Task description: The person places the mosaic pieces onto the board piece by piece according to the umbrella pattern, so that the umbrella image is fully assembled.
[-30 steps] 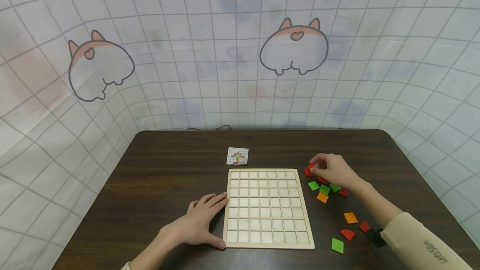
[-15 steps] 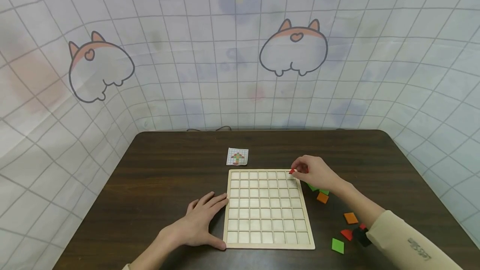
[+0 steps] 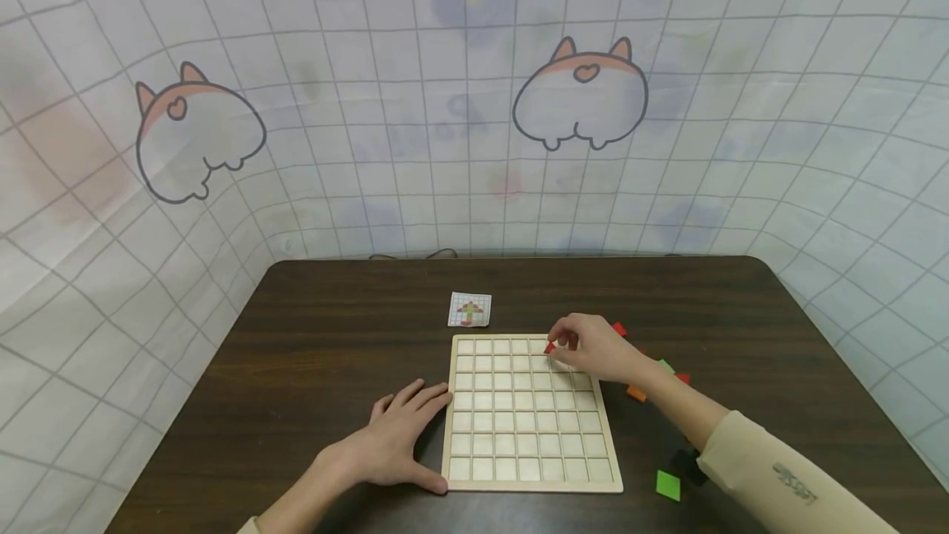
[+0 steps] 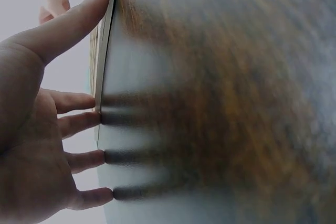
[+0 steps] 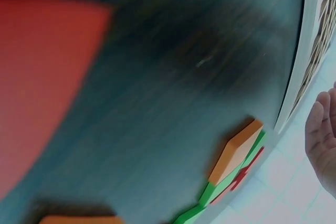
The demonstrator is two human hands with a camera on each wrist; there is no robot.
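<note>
My left hand (image 3: 393, 439) rests at the left side of a pale wooden grid board (image 3: 530, 486), its thumb and fingertips touching the edge. In the left wrist view the fingers (image 4: 79, 124) of that hand look straight and spread. Above the board's upper right cells, my right hand (image 3: 593, 348) pinches a small red tile (image 3: 549, 347) between thumb and fingers. The tile's exact shape is hidden by the fingertips. No tiles show in the cells that I can see.
Loose tiles lie right of the board, partly behind the right arm: a red tile (image 3: 619, 328), an orange tile (image 3: 636, 392) and a green tile (image 3: 668, 485) among them. A small pattern card (image 3: 469, 309) lies behind the board. Curtain (image 3: 474, 188) hangs beyond the table.
My right hand has moved left from the loose tiles to over the board, carrying a red tile. The left hand and the board have stayed in place.
</note>
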